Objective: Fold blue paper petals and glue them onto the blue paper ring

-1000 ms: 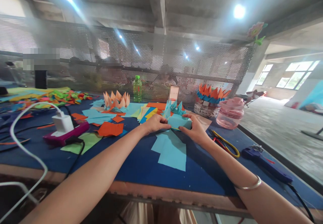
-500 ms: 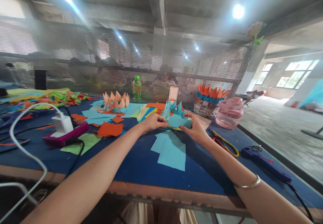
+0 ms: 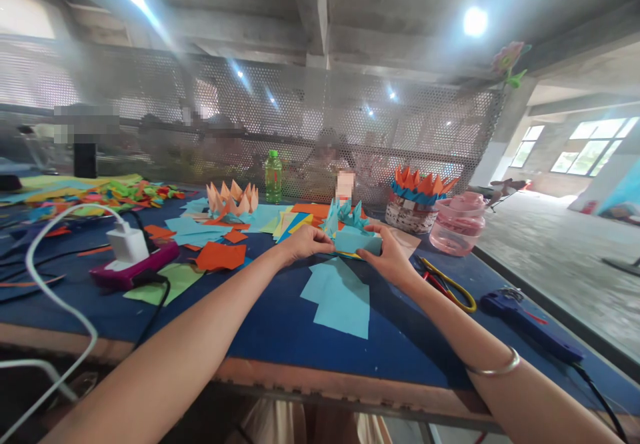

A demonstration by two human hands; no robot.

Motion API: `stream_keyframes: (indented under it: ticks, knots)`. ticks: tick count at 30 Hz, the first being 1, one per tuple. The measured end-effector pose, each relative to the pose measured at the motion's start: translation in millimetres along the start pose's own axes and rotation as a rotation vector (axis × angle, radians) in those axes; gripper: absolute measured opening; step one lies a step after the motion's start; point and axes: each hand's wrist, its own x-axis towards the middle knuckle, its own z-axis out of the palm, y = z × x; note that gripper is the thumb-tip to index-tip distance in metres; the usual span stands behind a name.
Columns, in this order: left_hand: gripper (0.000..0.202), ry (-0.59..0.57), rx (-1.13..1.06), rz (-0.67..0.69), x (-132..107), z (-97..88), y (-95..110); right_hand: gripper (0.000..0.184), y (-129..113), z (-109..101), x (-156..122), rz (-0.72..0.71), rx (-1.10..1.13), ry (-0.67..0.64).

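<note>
Between my two hands is a light-blue sheet of paper (image 3: 356, 242), which looks folded over along its top. The fingertips of my left hand (image 3: 311, 241) pinch its left edge, and my right hand (image 3: 386, 252) grips its right end between thumb and fingers. Just behind it stand pointed light-blue folded-paper pieces (image 3: 344, 212). A sliver of yellow paper shows beneath the sheet. Nearer to me, loose light-blue sheets (image 3: 345, 301) lie overlapping on the blue tabletop (image 3: 260, 334).
Scissors with yellow handles (image 3: 460, 295), a blue glue gun (image 3: 533, 325) and a pink jug (image 3: 457, 225) lie to the right. An orange-and-blue paper crown tops a basket (image 3: 411, 214). Leftward are a peach paper crown (image 3: 233, 199), a green bottle (image 3: 273, 179) and a purple power strip (image 3: 135, 267).
The view has shifted very slightly. Both hands stay at the light-blue sheet, whose top now shows a fold more clearly.
</note>
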Motion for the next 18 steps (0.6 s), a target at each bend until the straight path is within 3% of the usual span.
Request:
stream_keyframes:
  ticks: [12, 18]
  knots:
    - [0.029, 0.044, -0.05, 0.037, 0.1, 1.6, 1.4, 0.051, 0.6, -1.4, 1.1, 0.004, -0.014, 0.025]
    - [0.036, -0.084, -0.112, 0.055, -6.5, 16.1, 6.4, 0.048, -11.2, 3.7, -5.8, -0.076, 0.04, -0.006]
